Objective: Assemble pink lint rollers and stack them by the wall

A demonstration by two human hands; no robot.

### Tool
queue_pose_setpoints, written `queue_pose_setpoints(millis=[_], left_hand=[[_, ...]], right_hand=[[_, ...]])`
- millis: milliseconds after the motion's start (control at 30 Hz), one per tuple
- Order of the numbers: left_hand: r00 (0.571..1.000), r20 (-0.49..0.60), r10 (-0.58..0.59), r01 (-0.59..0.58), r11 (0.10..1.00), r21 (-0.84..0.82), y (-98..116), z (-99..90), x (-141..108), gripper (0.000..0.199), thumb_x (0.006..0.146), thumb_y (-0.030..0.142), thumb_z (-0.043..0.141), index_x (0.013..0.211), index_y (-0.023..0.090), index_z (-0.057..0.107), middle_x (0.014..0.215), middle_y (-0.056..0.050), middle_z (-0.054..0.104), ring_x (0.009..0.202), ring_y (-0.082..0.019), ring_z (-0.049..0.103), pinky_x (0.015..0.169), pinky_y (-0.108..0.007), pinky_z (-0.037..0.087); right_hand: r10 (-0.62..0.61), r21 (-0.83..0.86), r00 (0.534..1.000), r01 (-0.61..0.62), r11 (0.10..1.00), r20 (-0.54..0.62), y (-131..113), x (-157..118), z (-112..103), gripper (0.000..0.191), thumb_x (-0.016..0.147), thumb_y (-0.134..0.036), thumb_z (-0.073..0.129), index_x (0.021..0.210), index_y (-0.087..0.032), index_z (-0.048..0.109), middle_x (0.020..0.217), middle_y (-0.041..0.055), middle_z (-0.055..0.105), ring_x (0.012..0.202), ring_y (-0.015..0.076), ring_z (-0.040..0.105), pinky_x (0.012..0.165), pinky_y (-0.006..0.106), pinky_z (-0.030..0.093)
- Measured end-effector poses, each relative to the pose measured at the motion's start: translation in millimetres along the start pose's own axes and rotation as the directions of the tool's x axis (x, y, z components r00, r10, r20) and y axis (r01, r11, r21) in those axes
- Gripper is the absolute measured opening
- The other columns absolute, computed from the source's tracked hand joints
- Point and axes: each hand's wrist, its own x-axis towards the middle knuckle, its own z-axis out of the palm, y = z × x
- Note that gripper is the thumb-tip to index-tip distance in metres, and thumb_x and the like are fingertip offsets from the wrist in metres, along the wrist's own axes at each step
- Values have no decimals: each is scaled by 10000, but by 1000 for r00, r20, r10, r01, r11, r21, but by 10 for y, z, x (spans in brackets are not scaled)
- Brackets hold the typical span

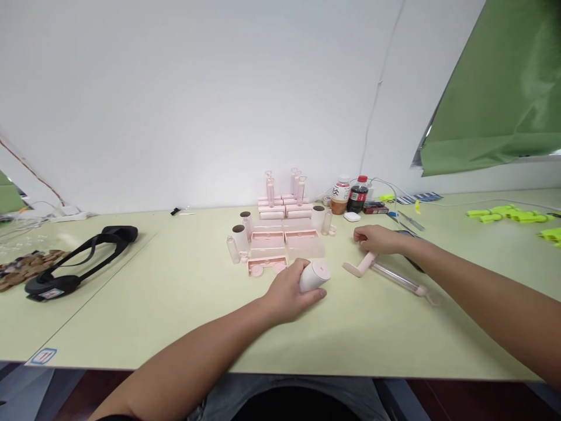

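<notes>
My left hand (287,295) is wrapped round a white paper roll (312,276) with a pale pink end, held over the table's middle. Farther right, my right hand (377,238) is closed with its fingers curled under. From beneath it sticks a pink L-shaped piece (362,267); the grip on it is partly hidden. Just below lies a clear tube (398,276) with pink ends. Ahead of my left hand is an open pink case (266,266) with round parts inside. More pink cases (302,235), white rolls with brown cores (239,237) and small clear bottles (232,249) stand behind it.
Two drink bottles, one cola (358,195) and one with a white cap (340,196), stand near the wall. A dark flat device (414,263) lies under my right forearm. A black headset (83,263) rests at left, and neon-yellow pieces (508,214) lie at right.
</notes>
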Motion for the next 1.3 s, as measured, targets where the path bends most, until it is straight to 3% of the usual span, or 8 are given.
queue_pose_setpoints(millis=[133,233,400,633,933,1033,1133,1300], left_hand=[[1000,-18,18,-17,996,89,-14,-71,24,386,767,396,662,1108,229,592,1078,-55,669,948,-250,615,798,-359,465],[1000,16,11,-14,982,187,-17,-113,23,371,757,384,648,1094,233,619,1057,-53,685,936,-263,626,776,-356,463],[997,54,-47,30,963,267,-27,-175,-10,344,744,387,627,1055,239,635,951,-47,703,830,-266,642,654,-329,440],[995,46,-84,68,959,274,-32,-204,-36,342,707,371,646,1022,239,652,882,-41,705,776,-256,645,599,-304,420],[994,66,-86,65,959,277,-35,-203,-61,313,721,401,646,985,233,648,849,-39,693,741,-248,633,578,-294,407],[993,47,-106,91,963,255,-38,-215,-48,318,735,422,647,988,230,642,864,-42,694,749,-251,631,583,-296,409],[991,-1,-135,133,970,202,-37,-256,-24,339,748,444,645,994,213,623,902,-51,689,768,-250,627,600,-299,415],[972,-147,-186,183,983,-34,-39,-351,43,438,778,554,625,1032,200,575,926,-44,668,813,-225,610,659,-305,439]], right_hand=[[4,-118,994,-16,993,-106,-288,24,-49,169,636,-177,604,806,-172,612,892,126,654,791,263,593,630,318,382],[-211,62,964,223,973,-161,-720,-155,-94,250,779,-307,573,982,-176,640,1013,103,664,901,244,601,734,313,428],[-500,429,854,403,809,142,-1286,-538,-48,391,791,-356,615,1162,-236,650,1024,31,680,799,173,590,661,260,431],[-515,550,847,370,748,131,-1238,-617,175,327,793,-308,599,1086,-200,695,753,4,617,647,135,502,576,245,363],[-541,560,836,403,724,97,-1251,-623,257,290,742,-183,582,1014,-183,682,759,-6,617,673,134,525,590,237,391],[-491,598,870,369,712,47,-1283,-608,289,292,752,-172,556,1015,-190,682,841,14,650,730,151,572,653,261,463],[-285,837,958,127,533,36,-1342,-575,341,274,766,-172,531,1006,-189,661,912,38,661,728,161,629,694,317,547],[-101,993,991,-94,-67,87,-1474,-548,403,178,812,-188,522,955,-175,627,838,55,663,699,178,687,626,310,595]])
